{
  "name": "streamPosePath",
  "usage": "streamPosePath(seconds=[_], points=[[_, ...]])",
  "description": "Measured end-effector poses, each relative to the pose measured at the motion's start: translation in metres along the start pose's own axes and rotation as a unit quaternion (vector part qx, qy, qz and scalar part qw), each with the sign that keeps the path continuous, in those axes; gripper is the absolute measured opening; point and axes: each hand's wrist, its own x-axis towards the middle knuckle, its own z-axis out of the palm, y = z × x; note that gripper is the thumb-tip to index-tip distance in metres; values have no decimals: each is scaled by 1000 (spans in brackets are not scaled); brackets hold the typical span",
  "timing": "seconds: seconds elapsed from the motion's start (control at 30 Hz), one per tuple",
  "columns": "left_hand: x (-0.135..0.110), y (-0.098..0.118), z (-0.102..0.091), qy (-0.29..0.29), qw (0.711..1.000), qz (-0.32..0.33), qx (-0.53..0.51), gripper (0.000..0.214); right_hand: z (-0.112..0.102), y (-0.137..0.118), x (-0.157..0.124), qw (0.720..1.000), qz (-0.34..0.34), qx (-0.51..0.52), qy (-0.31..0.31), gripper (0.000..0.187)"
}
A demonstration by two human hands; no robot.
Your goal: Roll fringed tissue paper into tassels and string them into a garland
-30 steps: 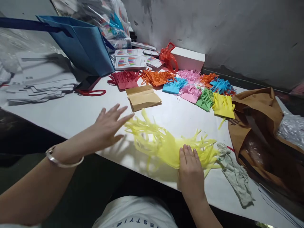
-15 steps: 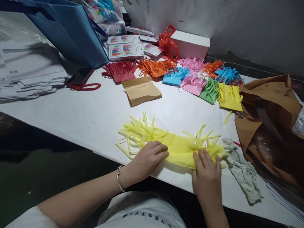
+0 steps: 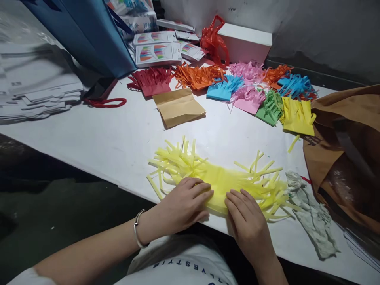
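Observation:
A yellow tissue paper piece with fringed ends lies spread along the near edge of the table. Loose strips fan out at its left and right ends, and a plain band runs through the middle. My left hand rests on the band's left part, fingers stretched and slightly bent. Over the near right part lies my right hand, its fingers flat and side by side. The right thumb is hidden. Both hands press the paper against the table from above.
Folded fringed bundles in several colours, such as a yellow bundle, line the back. Nearer lies a folded brown paper. A brown bag and crumpled pale cloth lie right. White stacked sheets and a blue bag stand left.
My right hand has slid left along the yellow paper, closer to my left hand, uncovering the right fringe. My left hand stays nearly in place. The view has shifted slightly.

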Motion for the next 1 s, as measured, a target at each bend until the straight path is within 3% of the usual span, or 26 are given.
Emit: streamPosePath(seconds=[0.1, 0.17, 0.27, 0.4, 0.57, 0.63, 0.7, 0.77, 0.87, 0.93, 1.0], points=[[2, 3, -4, -9, 1000, -8, 15, 32, 0, 0, -8, 1000, 9, 16, -3, 25], [7, 3, -7, -15, 999, -15, 28, 14, -2, -3, -8, 998, 43, 34, -1, 26], [20, -2, -13, -57, 997, -33, 31, 15, -4, -4, 2, 992, 117, 45, 7, 17], [45, -17, -25, -105, 990, -96, 25, 17, 1, 5, 24, 981, 189, -41, -7, 20], [68, -34, -29, -133, 978, -138, 86, 19, 13, 20, 45, 958, 231, -151, -79, 24], [73, -37, -27, -139, 976, -138, 94, 20, 14, 21, 48, 946, 240, -209, -61, 18], [75, -38, -24, -140, 975, -140, 98, 20, 11, 18, 49, 949, 212, -233, -7, 9], [75, -40, -21, -136, 975, -142, 101, 19, 7, 13, 48, 972, 134, -192, 25, 14], [74, -43, -20, -131, 976, -140, 101, 18, 5, 9, 43, 993, 31, -104, -35, 21], [71, -42, -22, -103, 979, -137, 109, 16, 7, 9, 41, 993, 10, -94, -74, 23], [67, -39, -25, -40, 987, -100, 121, 14, 10, 10, 40, 993, 13, -96, -66, 22]])
